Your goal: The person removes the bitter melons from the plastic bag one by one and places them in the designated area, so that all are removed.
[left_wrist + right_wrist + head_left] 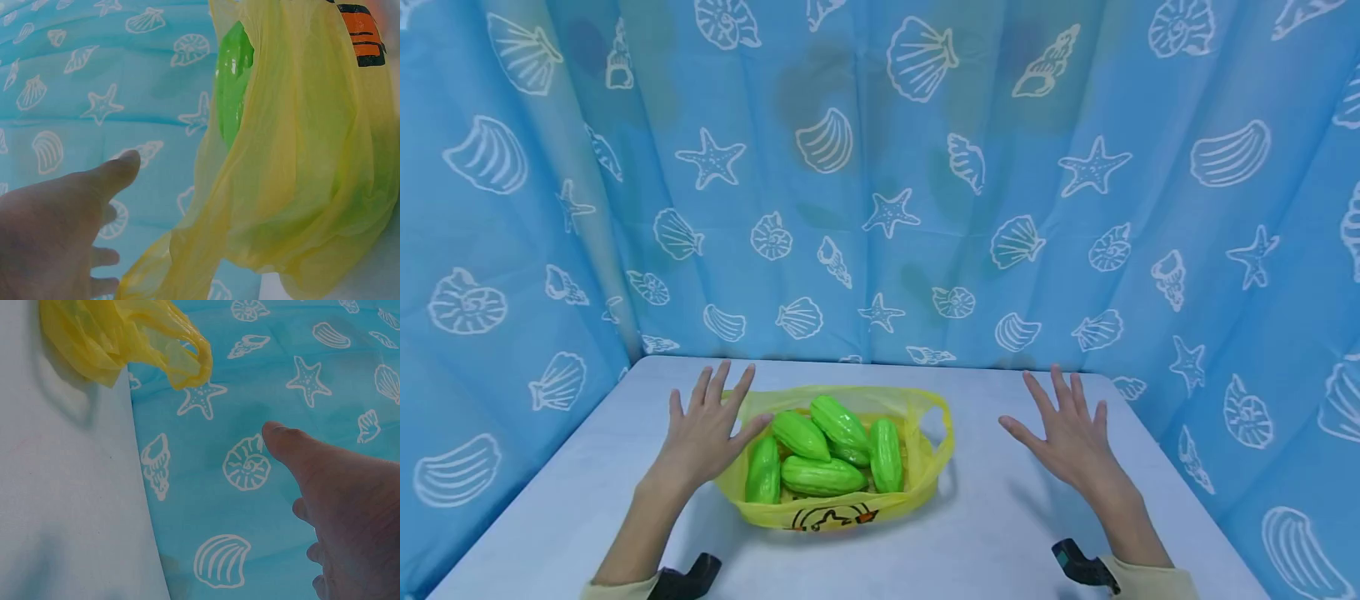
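A yellow plastic bag [917, 500] sits on the white table with its mouth spread open. Several bright green, ridged, glossy vegetables [823, 477] lie inside it; their exact kind is unclear. My left hand [700, 442] hovers at the bag's left side, fingers straight and spread, holding nothing. In the left wrist view, the left thumb points toward the bag's side, and one green vegetable [231, 87] shows at its opening. To the right of the bag, apart from it, my right hand [1067, 437] is raised with spread fingers and holds nothing.
The white table [985, 550] extends around the bag on all sides. Blue curtains [880, 275] with white shell and starfish prints hang behind it and along both sides. A loop handle [200, 356] of the bag sticks out on the right.
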{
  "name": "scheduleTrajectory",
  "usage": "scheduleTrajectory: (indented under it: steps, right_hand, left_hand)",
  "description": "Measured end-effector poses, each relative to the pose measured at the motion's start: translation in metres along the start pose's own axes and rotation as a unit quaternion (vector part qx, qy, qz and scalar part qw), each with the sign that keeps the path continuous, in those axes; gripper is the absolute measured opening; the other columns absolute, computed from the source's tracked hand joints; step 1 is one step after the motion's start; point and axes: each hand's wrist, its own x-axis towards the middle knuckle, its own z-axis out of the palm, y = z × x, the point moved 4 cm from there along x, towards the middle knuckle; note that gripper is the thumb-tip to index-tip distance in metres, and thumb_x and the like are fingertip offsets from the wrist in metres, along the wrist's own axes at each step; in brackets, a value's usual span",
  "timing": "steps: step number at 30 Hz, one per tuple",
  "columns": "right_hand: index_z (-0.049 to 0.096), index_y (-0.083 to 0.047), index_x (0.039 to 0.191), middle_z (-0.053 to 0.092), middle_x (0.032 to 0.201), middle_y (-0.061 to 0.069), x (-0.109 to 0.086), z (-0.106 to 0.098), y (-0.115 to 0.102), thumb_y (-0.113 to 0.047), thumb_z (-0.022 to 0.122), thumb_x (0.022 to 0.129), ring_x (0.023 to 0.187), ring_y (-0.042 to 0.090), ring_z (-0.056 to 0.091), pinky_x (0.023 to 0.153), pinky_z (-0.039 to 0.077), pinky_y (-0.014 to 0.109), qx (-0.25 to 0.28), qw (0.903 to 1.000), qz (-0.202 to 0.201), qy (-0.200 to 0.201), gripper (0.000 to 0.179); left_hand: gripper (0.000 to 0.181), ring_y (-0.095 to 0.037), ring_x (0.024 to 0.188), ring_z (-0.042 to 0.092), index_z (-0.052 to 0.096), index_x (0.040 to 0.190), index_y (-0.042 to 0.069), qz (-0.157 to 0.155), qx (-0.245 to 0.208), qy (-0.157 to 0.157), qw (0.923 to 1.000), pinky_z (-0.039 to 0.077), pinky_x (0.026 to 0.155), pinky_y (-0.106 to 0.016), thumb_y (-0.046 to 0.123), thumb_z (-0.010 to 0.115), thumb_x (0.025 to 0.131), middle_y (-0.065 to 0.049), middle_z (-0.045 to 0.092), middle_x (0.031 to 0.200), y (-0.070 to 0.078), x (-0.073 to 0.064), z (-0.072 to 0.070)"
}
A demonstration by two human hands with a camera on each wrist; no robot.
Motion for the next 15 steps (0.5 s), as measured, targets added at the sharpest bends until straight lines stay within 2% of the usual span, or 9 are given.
scheduleTrajectory:
  steps: [4, 9, 12, 15]
  right_hand:
    - [0.021, -0.015, 0.157, 0.002, 0.163, 0.025, 0.001, 0.0, -0.001, -0.069, 0.05, 0.088, 0.148, 0.05, -0.006, 0.106, -0.002, 0.079, 0.001, 1.0, -0.003, 0.009, 0.092]
    - [0.022, -0.016, 0.157, 0.002, 0.163, 0.024, 0.002, 0.0, 0.0, -0.068, 0.051, 0.088, 0.149, 0.049, -0.005, 0.107, -0.002, 0.079, -0.001, 1.0, 0.0, 0.009, 0.091]
    - [0.022, -0.017, 0.157, 0.002, 0.163, 0.024, 0.002, -0.001, 0.0, -0.066, 0.053, 0.088, 0.149, 0.049, -0.005, 0.107, -0.002, 0.079, -0.001, 0.9999, 0.003, 0.01, 0.09]
    - [0.022, -0.016, 0.157, 0.002, 0.163, 0.024, 0.0, -0.002, 0.001, -0.065, 0.053, 0.089, 0.149, 0.049, -0.005, 0.107, -0.003, 0.079, 0.002, 1.0, 0.004, 0.009, 0.09]
  left_hand:
    - [0.076, -0.049, 0.145, 0.02, 0.027, 0.155, 0.016, 0.014, 0.001, 0.029, 0.9995, 0.015, 0.109, -0.075, 0.053, 0.055, 0.094, -0.025, 0.023, 0.158, -0.002, -0.001, -0.003]
    - [0.072, -0.053, 0.134, 0.037, 0.032, 0.154, 0.016, 0.029, -0.019, 0.052, 0.998, 0.035, 0.098, -0.074, 0.049, 0.058, 0.095, -0.028, 0.032, 0.152, -0.003, -0.006, -0.001]
    - [0.071, -0.054, 0.129, 0.042, 0.033, 0.153, 0.017, 0.023, -0.038, 0.05, 0.9978, 0.04, 0.091, -0.073, 0.047, 0.06, 0.094, -0.03, 0.036, 0.149, -0.004, -0.009, 0.001]
    - [0.07, -0.054, 0.123, 0.047, 0.035, 0.152, 0.014, 0.01, -0.053, 0.061, 0.9966, 0.045, 0.085, -0.07, 0.041, 0.063, 0.093, -0.032, 0.04, 0.143, -0.006, -0.013, 0.0]
